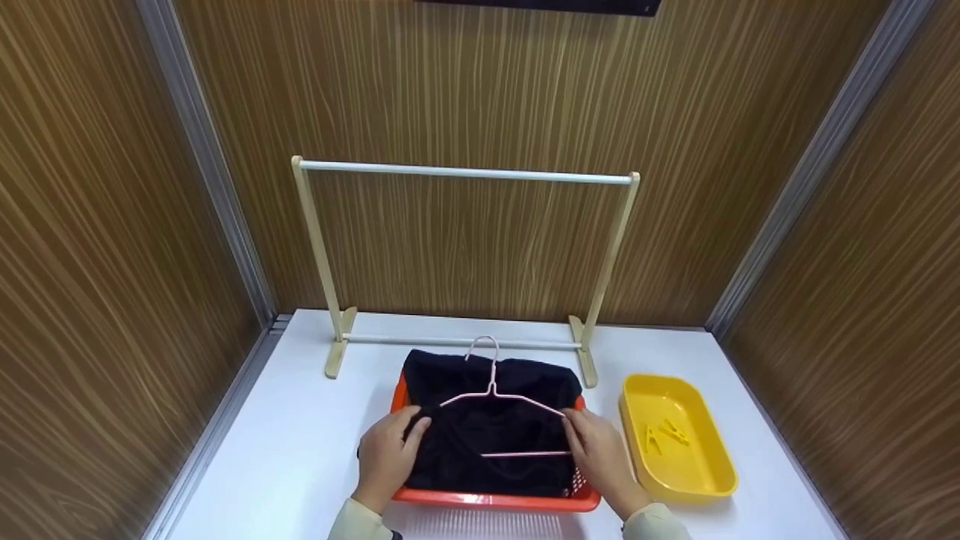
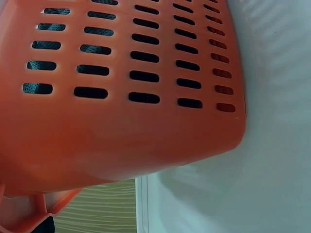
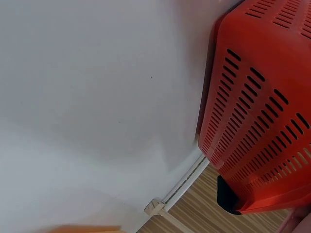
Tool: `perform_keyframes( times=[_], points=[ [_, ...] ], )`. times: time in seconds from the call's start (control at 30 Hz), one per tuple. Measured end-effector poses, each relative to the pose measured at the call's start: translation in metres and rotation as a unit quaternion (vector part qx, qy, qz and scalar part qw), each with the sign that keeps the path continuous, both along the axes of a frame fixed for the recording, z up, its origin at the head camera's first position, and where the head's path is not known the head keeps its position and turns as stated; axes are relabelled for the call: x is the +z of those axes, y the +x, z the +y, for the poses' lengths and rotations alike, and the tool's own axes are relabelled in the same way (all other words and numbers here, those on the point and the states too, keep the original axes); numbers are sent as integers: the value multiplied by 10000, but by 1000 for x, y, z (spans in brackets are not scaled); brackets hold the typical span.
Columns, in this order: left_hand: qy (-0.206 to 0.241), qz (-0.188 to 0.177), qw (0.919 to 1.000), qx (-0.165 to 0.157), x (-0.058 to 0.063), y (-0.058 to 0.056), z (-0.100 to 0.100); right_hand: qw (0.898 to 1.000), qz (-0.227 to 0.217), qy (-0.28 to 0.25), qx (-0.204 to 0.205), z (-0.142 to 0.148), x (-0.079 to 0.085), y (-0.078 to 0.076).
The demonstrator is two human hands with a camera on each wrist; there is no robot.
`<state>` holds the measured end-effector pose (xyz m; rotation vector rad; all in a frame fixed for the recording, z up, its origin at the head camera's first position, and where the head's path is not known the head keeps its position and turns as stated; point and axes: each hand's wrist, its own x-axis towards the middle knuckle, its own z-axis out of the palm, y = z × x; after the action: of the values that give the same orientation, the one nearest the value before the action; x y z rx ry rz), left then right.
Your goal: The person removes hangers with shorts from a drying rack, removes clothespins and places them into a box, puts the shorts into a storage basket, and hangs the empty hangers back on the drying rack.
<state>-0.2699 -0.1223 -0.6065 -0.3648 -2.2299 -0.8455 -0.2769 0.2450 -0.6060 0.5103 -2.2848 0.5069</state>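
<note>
A pink clothes hanger (image 1: pixel 517 397), hook toward the rack, lies over black cloth (image 1: pixel 495 431) that fills and overhangs a red-orange basket (image 1: pixel 465 498). My left hand (image 1: pixel 386 456) pinches the black cloth near the hanger's left shoulder, whose end is hidden under the cloth. At the other end, my right hand (image 1: pixel 600 454) grips the hanger's right shoulder between thumb and fingers. Part of the hanger's lower bar shows above the cloth; its left part is covered. Both wrist views mostly show the slotted basket walls (image 2: pixel 112 136), with a bit of the right hand (image 3: pixel 302 222) at one corner.
Behind the basket stands a rack with a white top rail (image 1: pixel 465 172) and wooden legs (image 1: pixel 319 247). To the right sits a yellow tray (image 1: pixel 705 469) holding two yellow clothespins (image 1: pixel 675 432). Wood-patterned walls (image 1: pixel 465 90) enclose the white table (image 1: pixel 270 450).
</note>
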Motion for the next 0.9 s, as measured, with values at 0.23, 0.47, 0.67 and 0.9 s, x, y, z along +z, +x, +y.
perform_keyframes(
  times=[0.23,0.47,0.67,0.9],
  points=[
    [-43,73,10000,49,0,1,0,9989,428,-64,153,1,-3,3],
    [-2,328,9994,58,0,-1,1,9979,618,-72,162,2,0,3],
    [32,483,9988,50,-2,-1,0,9981,578,-108,188,3,-1,3],
    [187,549,9982,-128,-2,-1,-1,9962,785,-217,315,4,-3,3]
  ],
)
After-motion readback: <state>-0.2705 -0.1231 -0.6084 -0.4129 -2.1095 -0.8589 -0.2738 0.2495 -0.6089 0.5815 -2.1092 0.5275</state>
